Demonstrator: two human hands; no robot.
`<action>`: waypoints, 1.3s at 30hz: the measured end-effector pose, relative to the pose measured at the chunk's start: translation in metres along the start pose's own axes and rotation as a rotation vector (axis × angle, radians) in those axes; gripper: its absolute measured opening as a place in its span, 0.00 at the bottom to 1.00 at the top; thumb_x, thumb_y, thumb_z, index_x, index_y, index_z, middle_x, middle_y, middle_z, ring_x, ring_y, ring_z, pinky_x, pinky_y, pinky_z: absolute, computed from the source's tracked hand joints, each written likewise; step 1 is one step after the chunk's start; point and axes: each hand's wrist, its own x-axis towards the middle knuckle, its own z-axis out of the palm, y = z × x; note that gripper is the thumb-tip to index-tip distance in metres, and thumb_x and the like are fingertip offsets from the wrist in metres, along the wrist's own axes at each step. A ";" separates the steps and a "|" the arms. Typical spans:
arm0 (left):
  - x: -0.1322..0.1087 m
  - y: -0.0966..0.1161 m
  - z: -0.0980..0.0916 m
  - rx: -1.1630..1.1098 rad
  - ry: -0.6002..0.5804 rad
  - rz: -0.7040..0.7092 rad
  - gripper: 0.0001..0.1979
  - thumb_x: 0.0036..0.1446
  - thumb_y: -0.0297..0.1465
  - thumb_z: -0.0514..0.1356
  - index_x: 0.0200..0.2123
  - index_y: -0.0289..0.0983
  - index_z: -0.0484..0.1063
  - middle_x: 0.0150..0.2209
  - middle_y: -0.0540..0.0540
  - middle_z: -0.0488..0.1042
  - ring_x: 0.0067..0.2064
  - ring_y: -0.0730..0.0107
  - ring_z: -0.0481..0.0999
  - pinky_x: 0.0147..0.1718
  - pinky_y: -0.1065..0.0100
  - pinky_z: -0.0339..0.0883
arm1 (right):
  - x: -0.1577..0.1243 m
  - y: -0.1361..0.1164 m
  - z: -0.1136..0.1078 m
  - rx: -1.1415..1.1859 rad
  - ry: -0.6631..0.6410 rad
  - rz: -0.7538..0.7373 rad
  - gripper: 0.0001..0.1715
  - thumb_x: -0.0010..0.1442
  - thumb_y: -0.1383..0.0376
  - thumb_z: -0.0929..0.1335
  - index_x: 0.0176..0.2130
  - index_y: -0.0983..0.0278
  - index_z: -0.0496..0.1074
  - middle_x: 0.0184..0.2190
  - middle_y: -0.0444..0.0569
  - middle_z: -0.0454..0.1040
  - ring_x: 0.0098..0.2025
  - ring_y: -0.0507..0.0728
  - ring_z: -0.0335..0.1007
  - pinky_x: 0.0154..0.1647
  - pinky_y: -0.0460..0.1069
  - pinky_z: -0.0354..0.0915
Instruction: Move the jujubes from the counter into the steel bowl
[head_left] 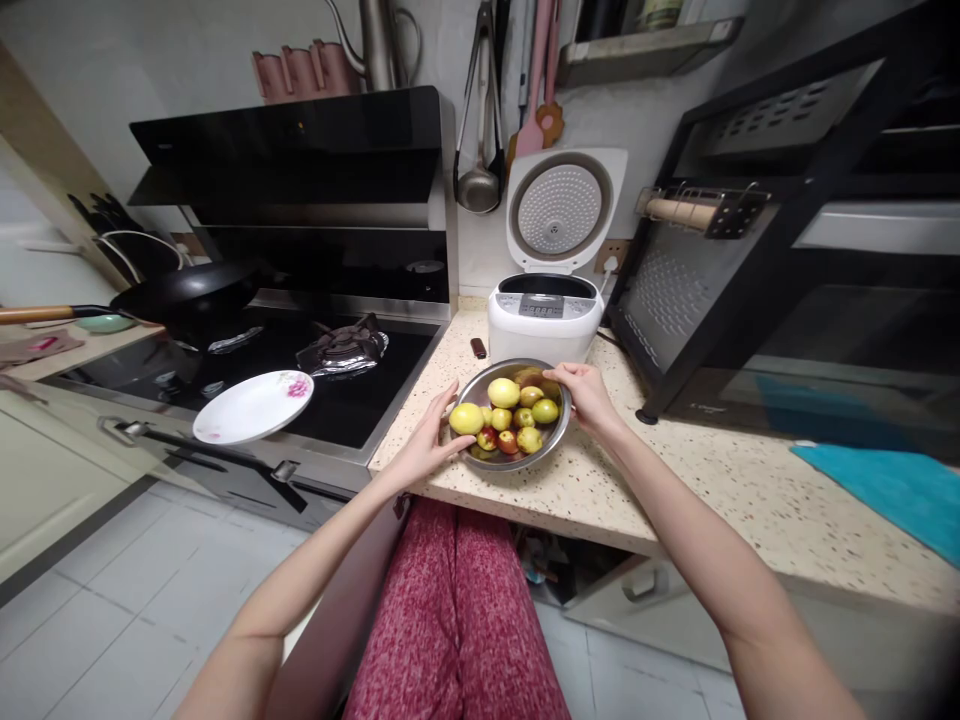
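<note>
A metal bowl is between my hands over the front of the counter, just before the rice cooker. In it lie several green and reddish jujubes, together with larger yellow fruits. My left hand grips the bowl's left side, its thumb near the front rim beside a yellow fruit. On the right, my right hand is closed on the rim, thumb on top. The white rice cooker has its lid raised. Whether the bowl's base touches the counter is hard to make out.
A white flowered plate sits at the stove's front edge, partly overhanging. A black wok stands on the far left burner. A small dark object lies by the cooker. To the right are a black rack and a teal cloth.
</note>
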 end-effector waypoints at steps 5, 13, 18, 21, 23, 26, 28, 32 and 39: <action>0.006 -0.001 0.004 -0.041 0.005 -0.021 0.43 0.65 0.44 0.64 0.75 0.45 0.45 0.73 0.32 0.52 0.72 0.46 0.62 0.66 0.45 0.66 | 0.000 -0.001 -0.003 -0.028 0.060 -0.013 0.17 0.45 0.59 0.71 0.16 0.60 0.62 0.09 0.38 0.57 0.10 0.48 0.49 0.07 0.45 0.44; 0.024 0.012 0.011 0.011 0.029 0.084 0.48 0.56 0.49 0.70 0.73 0.43 0.52 0.71 0.34 0.55 0.73 0.42 0.56 0.72 0.40 0.51 | 0.014 -0.014 0.008 -0.115 0.087 -0.044 0.16 0.47 0.64 0.69 0.14 0.61 0.61 0.07 0.39 0.55 0.09 0.47 0.48 0.07 0.44 0.44; 0.024 0.013 0.011 -0.036 0.032 0.022 0.54 0.50 0.50 0.73 0.73 0.47 0.50 0.72 0.36 0.53 0.74 0.40 0.55 0.72 0.42 0.51 | 0.023 -0.032 0.030 -0.188 0.011 -0.062 0.16 0.48 0.66 0.69 0.15 0.62 0.62 0.06 0.38 0.55 0.09 0.46 0.47 0.07 0.42 0.44; 0.024 0.011 0.010 -0.060 0.048 -0.035 0.56 0.48 0.47 0.75 0.73 0.46 0.49 0.73 0.36 0.51 0.74 0.41 0.53 0.73 0.42 0.49 | 0.027 -0.042 0.042 -0.253 -0.030 -0.041 0.18 0.49 0.69 0.69 0.14 0.62 0.60 0.06 0.39 0.55 0.09 0.46 0.49 0.08 0.42 0.44; 0.024 0.009 0.009 -0.072 0.076 -0.085 0.56 0.48 0.46 0.75 0.73 0.46 0.50 0.73 0.35 0.51 0.74 0.40 0.53 0.73 0.41 0.49 | 0.029 -0.047 0.046 -0.293 -0.044 -0.030 0.19 0.49 0.70 0.69 0.14 0.62 0.59 0.07 0.39 0.56 0.09 0.46 0.50 0.08 0.42 0.44; 0.024 0.005 0.009 -0.084 0.110 -0.108 0.55 0.47 0.46 0.76 0.73 0.45 0.52 0.71 0.34 0.54 0.73 0.40 0.56 0.72 0.41 0.51 | 0.034 -0.050 0.050 -0.344 -0.058 -0.030 0.19 0.49 0.71 0.69 0.14 0.62 0.60 0.07 0.39 0.56 0.09 0.46 0.50 0.09 0.41 0.46; 0.024 0.002 0.009 -0.081 0.134 -0.102 0.55 0.46 0.47 0.76 0.72 0.44 0.54 0.71 0.34 0.55 0.72 0.40 0.58 0.71 0.41 0.52 | 0.036 -0.052 0.051 -0.378 -0.073 -0.039 0.18 0.50 0.70 0.69 0.14 0.63 0.61 0.07 0.40 0.57 0.10 0.46 0.52 0.09 0.41 0.47; 0.023 -0.002 0.008 -0.062 0.172 -0.142 0.56 0.44 0.49 0.76 0.72 0.42 0.55 0.70 0.33 0.56 0.71 0.39 0.60 0.70 0.42 0.56 | 0.040 -0.059 0.055 -0.449 -0.105 -0.047 0.17 0.50 0.70 0.69 0.15 0.63 0.62 0.07 0.41 0.59 0.10 0.47 0.54 0.09 0.41 0.49; 0.022 -0.009 0.005 -0.047 0.200 -0.203 0.53 0.46 0.48 0.75 0.71 0.40 0.57 0.69 0.33 0.57 0.70 0.41 0.62 0.70 0.45 0.57 | 0.049 -0.075 0.071 -0.566 -0.090 -0.011 0.16 0.48 0.72 0.70 0.15 0.63 0.63 0.06 0.40 0.57 0.09 0.47 0.53 0.09 0.41 0.49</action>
